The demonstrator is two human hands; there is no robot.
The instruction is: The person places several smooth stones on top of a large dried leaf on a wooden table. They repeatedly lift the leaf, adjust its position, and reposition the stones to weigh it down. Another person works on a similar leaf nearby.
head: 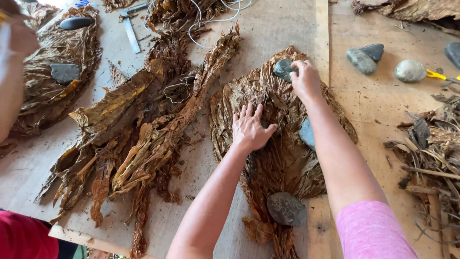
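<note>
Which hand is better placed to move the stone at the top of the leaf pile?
Probably the right hand: its fingers already touch the grey stone. The left hand lies flat lower on the dried leaves.

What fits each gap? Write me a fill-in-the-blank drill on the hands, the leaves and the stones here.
1. The right hand grips a dark ____ at the top of the flattened leaf stack.
2. The left hand lies ____ on the same stack, fingers spread.
3. Another round stone rests near the stack's ____ end, by the stems.
4. The table is made of ____.

Missing words: stone; flat; lower; wood
</note>
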